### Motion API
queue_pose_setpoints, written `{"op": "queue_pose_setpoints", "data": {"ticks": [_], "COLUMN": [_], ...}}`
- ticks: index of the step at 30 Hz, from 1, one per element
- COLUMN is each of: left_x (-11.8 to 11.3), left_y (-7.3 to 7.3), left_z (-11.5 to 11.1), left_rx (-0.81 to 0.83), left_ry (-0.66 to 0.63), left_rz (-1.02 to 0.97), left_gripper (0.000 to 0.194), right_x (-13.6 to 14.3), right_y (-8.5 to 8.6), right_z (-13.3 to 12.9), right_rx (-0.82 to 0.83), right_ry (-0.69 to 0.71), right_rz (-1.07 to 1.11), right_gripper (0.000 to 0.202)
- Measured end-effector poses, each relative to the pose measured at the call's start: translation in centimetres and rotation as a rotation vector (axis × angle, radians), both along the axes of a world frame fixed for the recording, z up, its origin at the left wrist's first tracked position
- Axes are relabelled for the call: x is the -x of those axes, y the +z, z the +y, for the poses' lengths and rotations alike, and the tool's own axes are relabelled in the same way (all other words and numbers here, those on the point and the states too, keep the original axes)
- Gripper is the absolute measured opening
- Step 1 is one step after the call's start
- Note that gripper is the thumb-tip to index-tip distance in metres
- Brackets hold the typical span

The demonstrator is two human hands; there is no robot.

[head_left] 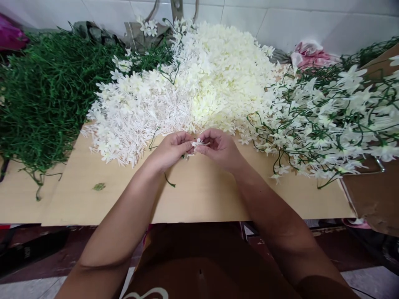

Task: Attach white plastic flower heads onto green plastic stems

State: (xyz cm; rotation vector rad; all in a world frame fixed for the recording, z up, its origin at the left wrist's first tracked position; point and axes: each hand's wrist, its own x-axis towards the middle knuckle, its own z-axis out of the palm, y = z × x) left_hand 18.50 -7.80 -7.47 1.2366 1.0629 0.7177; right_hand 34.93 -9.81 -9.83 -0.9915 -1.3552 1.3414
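Both hands meet over the near middle of the cardboard-covered table. My left hand is closed on a green stem, whose end hangs below the fingers. My right hand pinches a small white flower between thumb and fingers, right beside the left fingertips. Whether flower and stem are joined is hidden by the fingers. Just beyond the hands spreads a heap of loose white flower pieces, with cream-yellow blossoms piled behind and to the right.
Green stems are heaped at the left. White flowers on green stems lie at the right, partly over a cardboard box. A pink and white cloth sits by the tiled wall.
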Motion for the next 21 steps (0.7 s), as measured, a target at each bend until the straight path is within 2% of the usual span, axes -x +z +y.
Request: {"op": "queue_pose_setpoints", "data": {"ticks": [3,5,8,9,11,13,15,18,21], "left_x": [-0.1,0.4,2.4,3.4,5.3,6.8,7.5,7.3,6.9], "left_y": [0.3,0.8,1.8,2.0,2.0,1.4,0.3,-0.9,-1.0], "left_z": [-0.1,-0.7,-2.6,-3.4,-5.1,-6.4,-7.1,-7.0,-6.3], "left_rx": [-0.03,-0.127,-0.495,-0.625,-0.747,-0.757,-0.748,-0.764,-0.751], "left_ry": [-0.017,-0.023,-0.017,-0.063,-0.226,-0.342,-0.382,-0.355,-0.278], "left_rz": [0.052,0.158,0.447,0.548,0.697,0.829,0.897,0.923,0.845], "left_gripper": [0.015,0.015,0.017,0.019,0.022,0.024,0.019,0.016,0.015], "right_x": [0.2,0.1,-0.3,-0.4,-0.6,-0.5,-0.1,0.6,1.2], "right_y": [-0.1,0.1,0.4,0.5,0.6,0.4,0.1,-0.7,-1.4], "right_z": [0.0,-0.1,-0.1,-0.1,-0.2,-0.2,-0.3,-0.3,-0.4], "right_rx": [-0.035,-0.059,-0.085,-0.083,-0.052,0.009,0.071,0.134,0.197], "right_ry": [-0.061,-0.09,-0.122,-0.119,-0.059,0.037,0.102,0.111,0.073], "right_rz": [-0.008,-0.017,-0.025,-0.025,-0.023,-0.019,-0.012,0.019,0.095], "right_gripper": [0.035,0.032,0.029,0.029,0.03,0.032,0.035,0.041,0.045]}}
